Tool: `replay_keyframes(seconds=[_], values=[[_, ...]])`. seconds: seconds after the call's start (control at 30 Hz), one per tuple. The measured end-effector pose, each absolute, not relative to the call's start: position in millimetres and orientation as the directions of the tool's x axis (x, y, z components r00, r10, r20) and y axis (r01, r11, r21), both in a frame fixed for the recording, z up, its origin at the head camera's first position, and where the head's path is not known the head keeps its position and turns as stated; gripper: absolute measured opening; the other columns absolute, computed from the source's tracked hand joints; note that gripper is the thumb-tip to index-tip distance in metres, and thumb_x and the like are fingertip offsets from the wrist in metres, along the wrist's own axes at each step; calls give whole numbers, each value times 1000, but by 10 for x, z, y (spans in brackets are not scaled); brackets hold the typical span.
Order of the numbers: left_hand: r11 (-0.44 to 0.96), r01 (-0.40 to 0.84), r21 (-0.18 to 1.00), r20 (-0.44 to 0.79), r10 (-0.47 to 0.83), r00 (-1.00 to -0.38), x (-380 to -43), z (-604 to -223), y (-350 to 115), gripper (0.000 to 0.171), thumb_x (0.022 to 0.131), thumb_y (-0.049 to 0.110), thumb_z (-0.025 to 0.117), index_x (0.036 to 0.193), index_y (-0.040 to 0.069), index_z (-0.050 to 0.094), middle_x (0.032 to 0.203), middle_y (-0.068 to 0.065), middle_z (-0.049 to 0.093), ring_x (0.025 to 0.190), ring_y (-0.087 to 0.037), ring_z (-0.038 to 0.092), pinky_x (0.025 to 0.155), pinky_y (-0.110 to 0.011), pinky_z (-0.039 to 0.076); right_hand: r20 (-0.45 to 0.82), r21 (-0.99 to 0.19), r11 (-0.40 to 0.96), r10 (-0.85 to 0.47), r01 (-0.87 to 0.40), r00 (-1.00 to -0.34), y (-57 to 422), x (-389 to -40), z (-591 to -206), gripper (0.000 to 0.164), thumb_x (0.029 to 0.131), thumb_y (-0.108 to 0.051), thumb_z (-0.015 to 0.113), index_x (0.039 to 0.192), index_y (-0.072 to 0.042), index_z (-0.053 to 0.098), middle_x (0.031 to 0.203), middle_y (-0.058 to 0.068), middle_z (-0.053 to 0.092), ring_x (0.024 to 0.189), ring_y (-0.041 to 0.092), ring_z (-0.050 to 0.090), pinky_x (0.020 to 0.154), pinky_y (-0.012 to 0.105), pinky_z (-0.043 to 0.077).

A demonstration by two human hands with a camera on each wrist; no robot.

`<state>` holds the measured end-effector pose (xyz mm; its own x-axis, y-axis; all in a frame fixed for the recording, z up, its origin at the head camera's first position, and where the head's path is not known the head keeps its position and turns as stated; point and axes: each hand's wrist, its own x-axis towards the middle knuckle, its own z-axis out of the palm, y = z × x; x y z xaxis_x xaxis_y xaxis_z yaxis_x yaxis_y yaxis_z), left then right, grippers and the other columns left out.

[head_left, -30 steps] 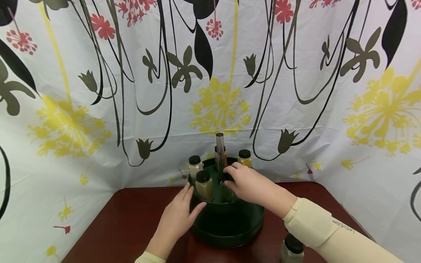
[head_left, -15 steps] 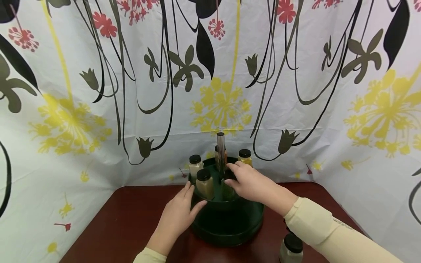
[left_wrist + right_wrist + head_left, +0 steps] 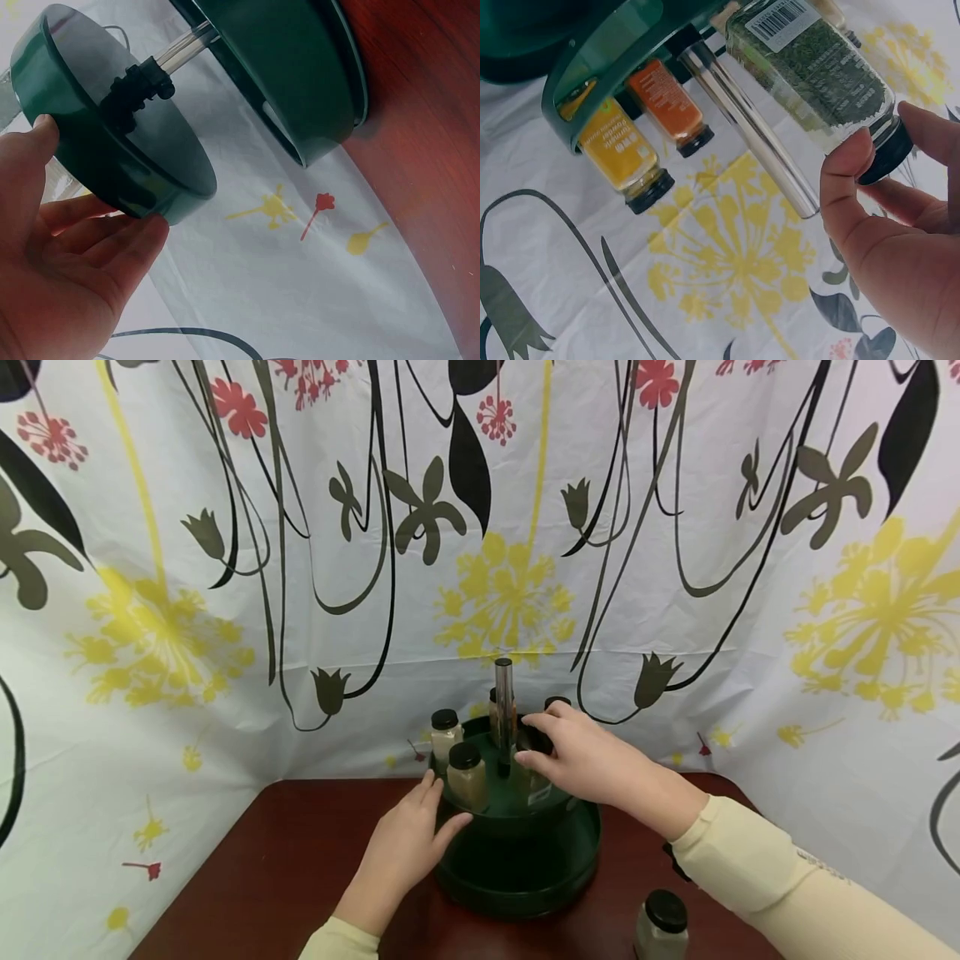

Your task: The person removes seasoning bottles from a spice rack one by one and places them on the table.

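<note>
My right hand (image 3: 581, 756) pinches the black cap of a square spice jar of green dried herbs (image 3: 817, 67) between thumb and fingers. In the head view that jar is over the front right of the upper tray (image 3: 510, 814) of a green two-tier rack, partly hidden by the hand. Whether its base touches the tray I cannot tell. My left hand (image 3: 401, 835) rests fairly straight fingers and thumb against the upper tray's outer wall (image 3: 82, 127) on its left. Two pale-filled jars, a tan one (image 3: 467, 781) and a whitish one (image 3: 446, 739), stand near those fingers.
A clear post (image 3: 504, 710) rises from the tray's middle. Behind it are an orange spice jar (image 3: 667, 105) and a turmeric jar (image 3: 622, 146). The lower tray (image 3: 517, 897) sits on the dark red table (image 3: 247, 868). Another capped jar (image 3: 663, 927) stands front right, before a flowered curtain.
The right hand has shifted slightly right and up, with the herb jar moving right in its grip. The left hand stays against the tray. The head view has tilted a little.
</note>
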<state>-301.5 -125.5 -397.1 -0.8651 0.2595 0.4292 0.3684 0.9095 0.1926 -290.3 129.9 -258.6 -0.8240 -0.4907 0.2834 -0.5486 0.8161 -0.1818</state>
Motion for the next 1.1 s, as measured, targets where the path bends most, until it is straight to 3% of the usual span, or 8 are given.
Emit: replay_keyframes(seconds=[0.2,0.43,0.83,1.1], values=[[909,363,207,417,254,-873,-3003,-3963,-1254,79,91,65,47,140,3,49,147,-18,40,122,-31,51,89,-47,52,304,-211,827,-451,-521,-839,1349,-2762,-2504,52,90,-47,64,123,-7,61,116,9,57,100,22,58,79,41,53],[912,365,189,436,255,-863,-3002,-3954,-1253,79,91,65,47,139,3,51,146,-19,42,117,-31,55,85,-46,54,301,-247,808,-461,-535,-835,1438,-2556,-2569,43,85,-48,69,107,-11,66,101,0,61,87,11,59,70,32,54],[911,365,193,420,260,-869,-2987,-3958,-1215,80,91,67,45,138,3,52,145,-19,42,113,-31,58,83,-47,54,144,-395,790,-451,-469,-881,1683,-2329,-2990,42,80,-51,72,99,-14,65,91,-5,59,82,9,56,68,32,52],[912,361,193,432,251,-866,-2974,-3946,-1198,79,90,67,46,137,3,54,144,-18,44,112,-31,59,82,-46,55,61,-479,742,-505,-469,-861,1862,-2313,-3431,36,80,-45,74,77,-15,54,68,-2,48,57,6,41,47,24,38]])
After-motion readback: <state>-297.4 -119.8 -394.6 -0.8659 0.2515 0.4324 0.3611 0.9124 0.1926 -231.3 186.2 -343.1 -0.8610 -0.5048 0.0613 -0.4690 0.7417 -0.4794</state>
